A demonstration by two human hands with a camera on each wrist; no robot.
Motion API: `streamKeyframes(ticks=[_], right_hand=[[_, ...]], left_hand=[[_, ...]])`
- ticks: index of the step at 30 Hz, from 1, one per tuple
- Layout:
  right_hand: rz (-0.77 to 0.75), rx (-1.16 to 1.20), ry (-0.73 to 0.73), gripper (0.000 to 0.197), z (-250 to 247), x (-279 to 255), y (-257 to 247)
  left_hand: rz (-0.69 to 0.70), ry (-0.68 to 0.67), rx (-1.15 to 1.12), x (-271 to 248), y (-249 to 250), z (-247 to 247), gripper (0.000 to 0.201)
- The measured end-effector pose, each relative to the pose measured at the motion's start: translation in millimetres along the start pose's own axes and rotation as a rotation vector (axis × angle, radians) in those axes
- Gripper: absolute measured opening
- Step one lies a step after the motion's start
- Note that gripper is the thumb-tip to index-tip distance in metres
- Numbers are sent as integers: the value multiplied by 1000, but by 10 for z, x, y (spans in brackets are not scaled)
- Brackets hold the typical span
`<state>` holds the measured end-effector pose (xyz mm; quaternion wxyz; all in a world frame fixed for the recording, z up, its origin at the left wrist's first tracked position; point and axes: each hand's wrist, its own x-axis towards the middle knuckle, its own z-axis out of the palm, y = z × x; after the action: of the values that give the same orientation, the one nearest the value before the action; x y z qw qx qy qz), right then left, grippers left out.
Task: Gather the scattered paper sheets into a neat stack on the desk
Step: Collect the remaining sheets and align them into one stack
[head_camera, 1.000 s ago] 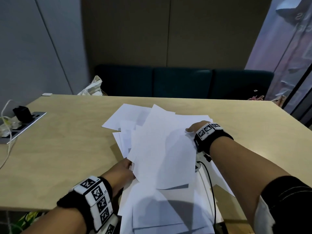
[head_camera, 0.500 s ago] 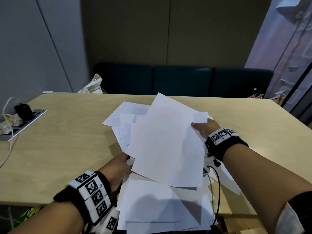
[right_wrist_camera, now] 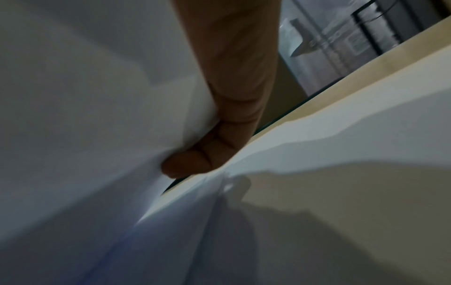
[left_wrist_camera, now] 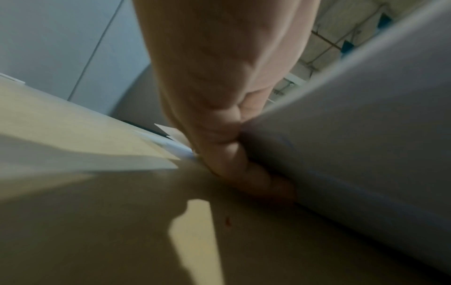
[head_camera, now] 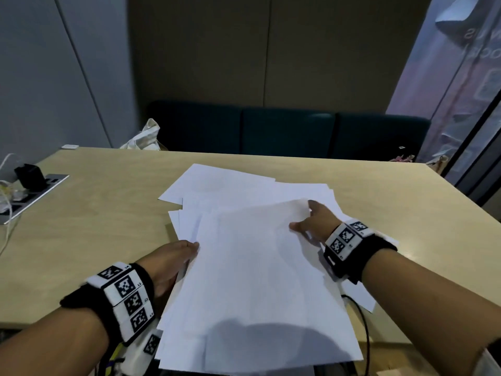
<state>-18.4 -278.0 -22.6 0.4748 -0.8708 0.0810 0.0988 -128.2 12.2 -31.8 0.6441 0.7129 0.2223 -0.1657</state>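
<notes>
White paper sheets [head_camera: 260, 280] lie in a loose bundle that reaches over the near edge of the wooden desk [head_camera: 103, 226]. My left hand [head_camera: 184, 251] grips the bundle's left edge, and in the left wrist view its fingers [left_wrist_camera: 229, 160] curl under the sheets [left_wrist_camera: 354, 135]. My right hand [head_camera: 309, 223] holds the far right corner with the thumb on top. In the right wrist view its fingers [right_wrist_camera: 214, 146] pinch the paper [right_wrist_camera: 85, 115]. More loose sheets [head_camera: 225, 183] fan out behind the bundle, and another sheet [head_camera: 360, 297] pokes out under my right wrist.
A power strip [head_camera: 35, 196] with a black plug [head_camera: 28, 176] and white cables sits at the desk's left edge. A cloth bag [head_camera: 143, 139] and a dark bench [head_camera: 284, 134] stand beyond the far edge. A black cable [head_camera: 364, 324] hangs from my right wrist.
The raised bundle has come down flatter and nearer to me. My right hand moved right and toward me with it. The left hand stays at the left edge.
</notes>
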Motion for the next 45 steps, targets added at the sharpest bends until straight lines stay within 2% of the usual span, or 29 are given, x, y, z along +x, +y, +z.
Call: streamKeyframes(ticks=[3,5,7,8,11,15,18,20,25,28,29,31,33,37,42,45], right_hand=[[-15,-17,23,61,295,-31,-8],[-29,-5,35,65,420,-65,-75],[-34,-101,8,67,437,-69,-171],[-22,-141,-10,70,386,-58,-226],[16,-307,-21,76,19,92,-296],[131,-779,95,76,-620,279,-60],[230,-956,15,86,-752,297,146],[272,-961,-10,86,-718,234,140],[324,-861,1,65,-715,118,-70],[329,-855,-10,75,-705,219,-93],[310,-869,-6,71,-700,232,-98],[255,-941,-29,39,-715,198,-112],[245,-916,-41,27,-722,186,-101],[318,-783,-47,40,-681,228,-74],[207,-879,-98,16,-627,188,-150],[219,-919,-70,23,-568,171,-214]], left_hand=[[-20,-49,123,-43,16,30,45],[6,-30,216,-66,-10,43,37],[11,-5,287,-82,-35,56,26],[-3,14,320,-93,-23,77,23],[4,61,364,-132,51,140,35],[9,71,426,-128,70,157,32],[-5,83,448,-84,56,140,32],[-29,95,471,-61,52,125,32],[-34,122,601,17,8,87,31],[-42,105,638,37,8,87,27],[-36,102,637,50,15,89,26],[-45,105,657,59,12,95,34],[-49,122,673,58,16,98,39],[-42,107,669,68,11,101,30],[-19,127,625,110,-42,87,24],[-11,133,664,119,-46,99,29]])
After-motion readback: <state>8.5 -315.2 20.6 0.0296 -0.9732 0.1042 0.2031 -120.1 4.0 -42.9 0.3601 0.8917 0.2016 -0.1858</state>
